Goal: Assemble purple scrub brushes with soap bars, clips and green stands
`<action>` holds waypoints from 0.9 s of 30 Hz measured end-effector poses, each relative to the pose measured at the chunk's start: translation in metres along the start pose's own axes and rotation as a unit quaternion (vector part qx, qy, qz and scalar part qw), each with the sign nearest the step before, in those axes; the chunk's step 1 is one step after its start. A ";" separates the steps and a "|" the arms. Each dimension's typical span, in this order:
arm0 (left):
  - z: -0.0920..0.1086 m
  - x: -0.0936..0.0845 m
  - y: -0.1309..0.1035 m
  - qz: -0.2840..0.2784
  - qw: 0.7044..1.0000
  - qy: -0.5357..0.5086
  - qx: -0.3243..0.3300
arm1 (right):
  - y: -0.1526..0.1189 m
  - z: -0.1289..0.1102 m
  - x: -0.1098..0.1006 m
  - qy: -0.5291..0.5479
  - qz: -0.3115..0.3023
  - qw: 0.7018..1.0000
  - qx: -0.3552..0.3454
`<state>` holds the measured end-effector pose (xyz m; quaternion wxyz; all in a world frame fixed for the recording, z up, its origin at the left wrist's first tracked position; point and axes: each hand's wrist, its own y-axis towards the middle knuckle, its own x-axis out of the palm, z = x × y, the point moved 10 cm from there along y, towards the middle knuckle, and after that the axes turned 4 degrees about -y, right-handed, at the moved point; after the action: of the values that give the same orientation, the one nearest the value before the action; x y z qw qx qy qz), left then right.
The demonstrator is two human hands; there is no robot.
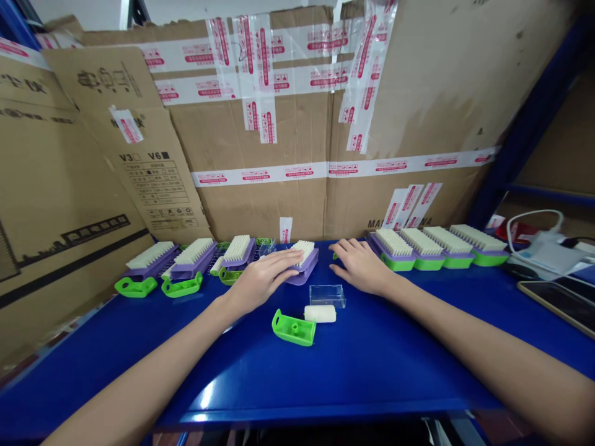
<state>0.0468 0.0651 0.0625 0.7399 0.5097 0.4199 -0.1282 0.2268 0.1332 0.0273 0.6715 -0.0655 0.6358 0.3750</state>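
Brush in our case means a smooth purple base, seemingly of plastic, topped by a rectangular block of dense, pale bristles. It sits near the far side of the glossy blue table, between our two hands, bristles upward, its long axis running away from us with the far end slanting right. Our left hand lays its fingers over the bristles, thumb low along the near side; it touches the brush, but we cannot tell whether its grip closes around the base. Our right hand reaches across the table with thumb and fingers apart; a bit of green shows at its fingertips, and we cannot tell whether the grip has hold of it. Nearer us we see a clear, hard-edged rectangular piece, a pale, rounded cylinder lying crosswise, and a curved, shiny green shell, hollow side up, its length also crosswise. Similar brushes line both sides, the right-hand row seated on green bases. Taped, matte cardboard stands behind.
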 end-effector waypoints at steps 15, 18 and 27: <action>-0.004 -0.001 -0.001 0.001 1.000 0.014 -0.009 | 0.002 -0.004 0.021 0.054 -0.001 0.997 -0.052; -0.010 0.002 -0.001 -0.010 0.999 0.008 -0.037 | 0.005 -0.003 0.023 0.057 0.003 0.997 -0.052; -0.019 0.016 -0.002 -0.080 0.990 0.006 -0.115 | 0.012 -0.017 0.019 0.064 0.019 0.995 -0.076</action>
<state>0.0465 0.0847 0.0466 0.7780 0.3870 0.4761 -0.1350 0.2041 0.1402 0.0118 0.6152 -0.1279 0.6484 0.4298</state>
